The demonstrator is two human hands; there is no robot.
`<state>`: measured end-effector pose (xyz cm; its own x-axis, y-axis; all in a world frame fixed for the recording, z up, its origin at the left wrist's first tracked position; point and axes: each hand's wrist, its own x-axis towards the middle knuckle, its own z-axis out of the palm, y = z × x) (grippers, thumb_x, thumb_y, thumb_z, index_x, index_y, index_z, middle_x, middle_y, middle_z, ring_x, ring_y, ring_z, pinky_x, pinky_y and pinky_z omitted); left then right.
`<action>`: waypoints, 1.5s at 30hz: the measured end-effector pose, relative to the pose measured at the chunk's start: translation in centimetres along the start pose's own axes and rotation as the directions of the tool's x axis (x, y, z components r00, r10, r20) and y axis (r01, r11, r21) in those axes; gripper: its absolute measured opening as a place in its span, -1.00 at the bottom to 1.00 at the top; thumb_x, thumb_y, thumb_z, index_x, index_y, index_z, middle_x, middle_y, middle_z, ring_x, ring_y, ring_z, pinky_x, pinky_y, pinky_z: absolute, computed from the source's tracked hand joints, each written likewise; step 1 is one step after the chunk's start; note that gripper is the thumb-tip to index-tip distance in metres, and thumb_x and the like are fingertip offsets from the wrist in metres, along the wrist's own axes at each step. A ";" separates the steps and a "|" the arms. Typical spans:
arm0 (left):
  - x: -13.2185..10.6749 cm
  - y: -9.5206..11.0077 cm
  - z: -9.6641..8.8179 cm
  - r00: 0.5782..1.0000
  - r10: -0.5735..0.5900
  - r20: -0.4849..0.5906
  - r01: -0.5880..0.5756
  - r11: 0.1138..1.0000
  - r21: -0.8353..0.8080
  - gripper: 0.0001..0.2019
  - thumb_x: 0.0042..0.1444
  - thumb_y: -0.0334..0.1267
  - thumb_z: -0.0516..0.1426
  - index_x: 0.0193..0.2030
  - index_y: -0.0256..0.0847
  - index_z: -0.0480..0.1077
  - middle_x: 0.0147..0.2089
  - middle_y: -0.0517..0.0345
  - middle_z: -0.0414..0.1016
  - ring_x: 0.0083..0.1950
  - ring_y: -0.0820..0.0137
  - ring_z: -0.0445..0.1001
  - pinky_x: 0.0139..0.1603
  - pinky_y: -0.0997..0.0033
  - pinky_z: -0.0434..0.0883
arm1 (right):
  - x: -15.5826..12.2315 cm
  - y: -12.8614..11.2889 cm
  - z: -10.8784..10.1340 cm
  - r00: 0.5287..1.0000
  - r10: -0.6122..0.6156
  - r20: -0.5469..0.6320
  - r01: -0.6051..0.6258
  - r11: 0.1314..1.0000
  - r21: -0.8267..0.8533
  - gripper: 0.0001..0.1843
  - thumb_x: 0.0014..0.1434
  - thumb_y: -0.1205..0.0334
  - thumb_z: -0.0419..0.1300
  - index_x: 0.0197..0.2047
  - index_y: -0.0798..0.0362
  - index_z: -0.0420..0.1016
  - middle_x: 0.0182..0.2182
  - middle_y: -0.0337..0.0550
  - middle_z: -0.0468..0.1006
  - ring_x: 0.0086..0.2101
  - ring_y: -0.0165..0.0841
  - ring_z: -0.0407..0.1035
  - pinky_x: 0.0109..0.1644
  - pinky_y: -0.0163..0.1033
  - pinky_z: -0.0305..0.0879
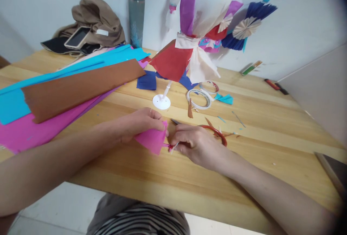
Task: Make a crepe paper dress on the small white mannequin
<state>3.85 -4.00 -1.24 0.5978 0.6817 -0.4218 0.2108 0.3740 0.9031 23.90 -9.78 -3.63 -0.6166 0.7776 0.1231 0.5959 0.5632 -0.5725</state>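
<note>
My left hand (141,123) pinches a small piece of pink crepe paper (152,139) just above the wooden table (257,148). Touching the paper's right edge, my right hand (193,143) is closed on a thin white stick-like thing at the paper's corner; what it is I cannot make out. Red-handled scissors (217,133) lie right behind my right hand. A small mannequin on a white stand (162,101), dressed in purple, white and red paper (197,22), rises behind my hands.
Long sheets of brown (78,87), cyan (16,101) and pink crepe paper (21,134) lie at the left. Tape rolls (199,98) and paper scraps sit centre. A metal flask (136,9), brown cloth and a phone (77,37) are at the back.
</note>
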 end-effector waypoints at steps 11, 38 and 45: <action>-0.3 0.4 -0.8 0.991 -0.061 0.118 0.073 0.993 -0.098 -0.86 -0.23 -0.31 0.28 -0.61 -0.25 0.40 -0.43 0.07 0.60 -0.41 0.41 0.44 -0.47 0.52 0.23 | -0.1 0.3 -0.4 0.948 -0.074 -0.310 -0.026 0.952 -0.306 -0.84 0.22 0.40 0.10 -0.39 0.05 0.38 -0.48 -0.19 0.43 -0.49 -0.41 0.30 -0.42 -0.31 0.18; 0.0 -1.2 0.5 0.996 0.019 0.083 -0.017 0.999 -0.031 -0.78 -0.16 -0.20 0.29 -0.64 -0.24 0.39 -0.55 0.15 0.46 -0.50 0.47 0.37 -0.53 0.49 0.18 | -6.3 8.1 -14.4 0.971 0.237 0.015 -0.211 0.892 -0.401 -0.79 0.13 0.40 0.22 -0.46 -0.02 0.61 -0.52 -0.22 0.61 -0.58 -0.43 0.39 -0.55 -0.32 0.21; -0.1 -1.2 0.7 0.994 0.007 0.107 0.004 0.994 -0.105 -0.76 -0.15 -0.17 0.32 -0.61 -0.25 0.42 -0.47 0.10 0.53 -0.42 0.44 0.43 -0.42 0.49 0.29 | -7.5 12.7 -14.5 0.949 0.311 0.045 -0.273 0.887 -0.373 -0.70 -0.05 0.63 0.26 -0.66 0.10 0.53 -0.77 -0.31 0.43 -0.75 -0.62 0.14 -0.68 -0.38 -0.11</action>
<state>4.06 -4.99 -2.26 0.6789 0.6129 -0.4043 0.1307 0.4410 0.8879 43.51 -4.42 -0.04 -0.4232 0.9008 -0.0972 0.8884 0.3916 -0.2393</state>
